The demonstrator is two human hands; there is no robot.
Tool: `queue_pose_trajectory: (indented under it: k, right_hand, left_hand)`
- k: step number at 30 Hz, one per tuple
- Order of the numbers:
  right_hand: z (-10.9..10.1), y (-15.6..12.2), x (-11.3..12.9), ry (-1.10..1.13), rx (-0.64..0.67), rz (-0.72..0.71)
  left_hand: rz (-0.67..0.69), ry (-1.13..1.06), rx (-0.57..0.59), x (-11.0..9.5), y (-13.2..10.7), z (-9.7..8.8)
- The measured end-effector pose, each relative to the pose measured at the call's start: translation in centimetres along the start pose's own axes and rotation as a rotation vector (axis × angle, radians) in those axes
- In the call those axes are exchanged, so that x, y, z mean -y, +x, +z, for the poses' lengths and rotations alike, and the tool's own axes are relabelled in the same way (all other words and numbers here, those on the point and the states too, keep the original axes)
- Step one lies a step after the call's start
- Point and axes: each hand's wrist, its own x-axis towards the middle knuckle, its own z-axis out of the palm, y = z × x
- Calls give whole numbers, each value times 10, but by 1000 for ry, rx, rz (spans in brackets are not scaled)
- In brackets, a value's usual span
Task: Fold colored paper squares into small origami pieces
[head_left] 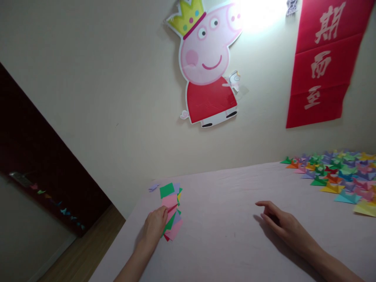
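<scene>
My left hand is over a loose pile of coloured paper squares on the left of the table. Its thumb and fingers pinch a pink paper square, whose edge is lifted. Around it lie a green paper square, a pink paper square and several lilac, yellow and red ones, partly overlapping. My right hand hovers low over the right half of the table. Its index finger and thumb are apart with nothing between them; the other fingers are curled and partly hidden.
Rows of folded paper cranes in many colours stand at the table's right back. A small lilac folded paper lies by the left back edge of the pink-covered table. A wall with a cartoon pig cutout rises behind.
</scene>
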Motion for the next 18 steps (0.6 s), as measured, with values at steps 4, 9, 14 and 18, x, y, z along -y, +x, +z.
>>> queue_pose_trajectory:
  k: [4,9,14,18]
  right_hand:
    - [0,0,1,-3,-1,7]
    - [-2,1,3,-9,0,23]
    - [-2,1,7,6,-2,28]
    - [-3,1,6,6,-1,38]
  left_hand:
    - [-36,-365,43,-20,0,5]
    - [-39,-757,208,-61,-15,28]
    - [-13,-888,307,-91,-28,52]
    - [62,-855,301,-105,-32,66]
